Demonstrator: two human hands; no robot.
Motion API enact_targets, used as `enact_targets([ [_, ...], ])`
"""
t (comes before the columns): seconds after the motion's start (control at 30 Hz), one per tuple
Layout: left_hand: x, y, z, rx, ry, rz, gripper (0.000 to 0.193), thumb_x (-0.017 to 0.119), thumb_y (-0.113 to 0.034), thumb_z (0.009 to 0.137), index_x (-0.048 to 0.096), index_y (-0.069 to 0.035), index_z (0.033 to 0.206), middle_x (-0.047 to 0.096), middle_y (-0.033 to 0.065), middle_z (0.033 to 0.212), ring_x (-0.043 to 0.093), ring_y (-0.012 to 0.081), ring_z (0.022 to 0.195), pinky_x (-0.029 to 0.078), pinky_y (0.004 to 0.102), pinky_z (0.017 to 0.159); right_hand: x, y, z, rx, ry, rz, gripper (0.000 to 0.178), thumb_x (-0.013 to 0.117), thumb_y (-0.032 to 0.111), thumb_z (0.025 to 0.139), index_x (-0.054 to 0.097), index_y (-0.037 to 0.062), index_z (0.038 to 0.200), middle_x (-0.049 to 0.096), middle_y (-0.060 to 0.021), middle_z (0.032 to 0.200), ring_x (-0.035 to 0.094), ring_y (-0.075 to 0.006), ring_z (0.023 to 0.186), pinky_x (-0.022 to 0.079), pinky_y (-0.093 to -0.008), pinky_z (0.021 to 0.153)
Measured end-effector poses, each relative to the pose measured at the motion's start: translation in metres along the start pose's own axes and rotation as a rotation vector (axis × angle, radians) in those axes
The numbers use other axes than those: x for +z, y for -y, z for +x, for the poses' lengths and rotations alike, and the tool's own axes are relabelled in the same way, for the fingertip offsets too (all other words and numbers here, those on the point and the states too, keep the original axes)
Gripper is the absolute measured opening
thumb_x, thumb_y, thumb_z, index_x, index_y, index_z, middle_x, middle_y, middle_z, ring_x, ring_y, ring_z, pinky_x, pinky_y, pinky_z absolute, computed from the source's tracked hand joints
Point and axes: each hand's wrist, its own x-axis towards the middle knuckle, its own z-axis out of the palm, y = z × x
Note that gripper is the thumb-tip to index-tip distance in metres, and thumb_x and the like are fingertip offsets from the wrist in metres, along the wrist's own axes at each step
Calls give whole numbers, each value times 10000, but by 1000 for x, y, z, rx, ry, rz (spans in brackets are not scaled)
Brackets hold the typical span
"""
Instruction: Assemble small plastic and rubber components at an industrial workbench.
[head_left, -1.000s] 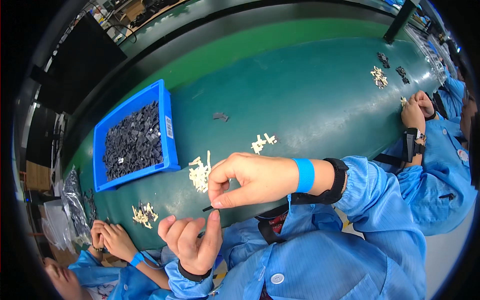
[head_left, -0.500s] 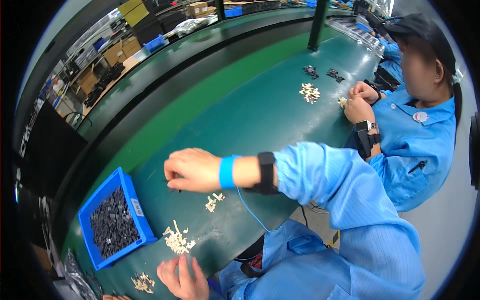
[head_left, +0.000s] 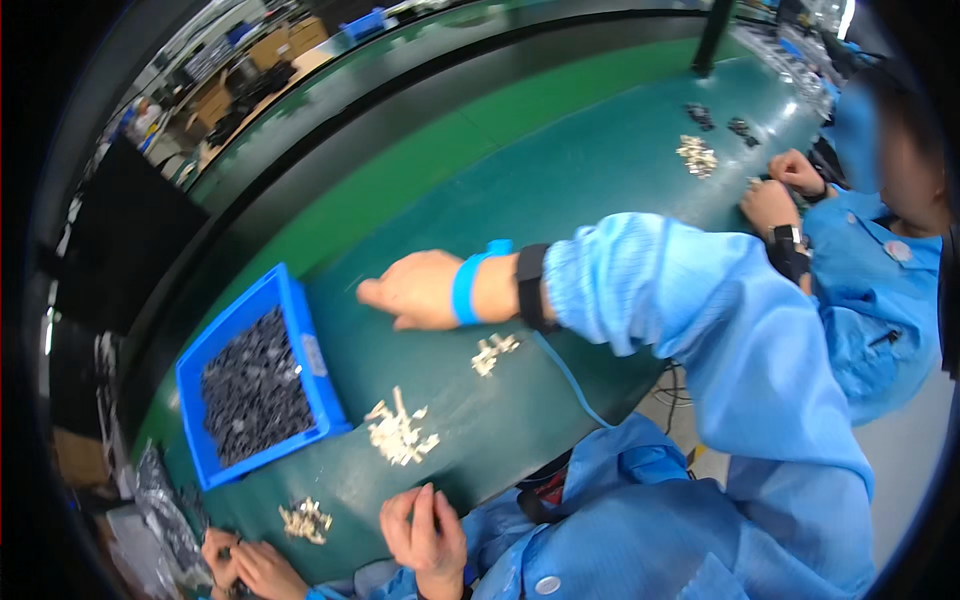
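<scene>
My right hand [head_left: 415,288] hangs palm down over the green table [head_left: 440,390], beyond the pale pieces. It is slightly smeared, with its fingertips turned down and mostly hidden, so any held thing is out of sight. My left hand [head_left: 425,530] is by the near table edge, fingers loosely curled with gaps between them and nothing visible in them. Beyond it lies a pile of small cream-coloured pieces [head_left: 398,435]. A smaller cream cluster [head_left: 492,353] sits below my right wrist. The blue bin [head_left: 328,400] to the left holds many small black parts [head_left: 255,390].
A co-worker's hands [head_left: 250,565] are at the lower left, near another small pile [head_left: 305,521] and a clear plastic bag [head_left: 160,510]. At right, another person's hands [head_left: 775,195] work beside cream pieces [head_left: 697,156] and black parts [head_left: 700,117]. A blue cord [head_left: 575,375] trails from my right wrist strap.
The view has shifted, so the bin and piles sit farther right and higher. My right hand has lifted away from the smaller cream cluster. The co-worker's hands at lower left show more.
</scene>
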Motion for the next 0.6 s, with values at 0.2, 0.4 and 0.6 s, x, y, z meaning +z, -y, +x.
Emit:
enact_targets([
  [0.2,-3,-1,0,-86,-100,117,108,639,3,726,632,3,834,576,154,850,544,302,725,449,365,665,24,23,17,-236,-221,-177,164,586,68,606,501,4,732,581,-142,585,611,-301,578,453,-417,479],
  [0.4,10,3,2,-29,-136,60,99,633,-22,746,632,7,841,574,170,855,546,314,721,449,376,662,28,23,12,-210,-213,-367,174,637,101,566,545,27,694,589,-81,572,616,-253,582,427,-339,482],
  [0.6,11,-3,3,-32,-127,85,92,619,-17,756,627,14,843,576,168,847,550,311,726,454,372,666,14,18,8,-65,-192,-156,144,595,71,621,572,9,749,623,-156,712,626,-317,703,496,-398,557],
])
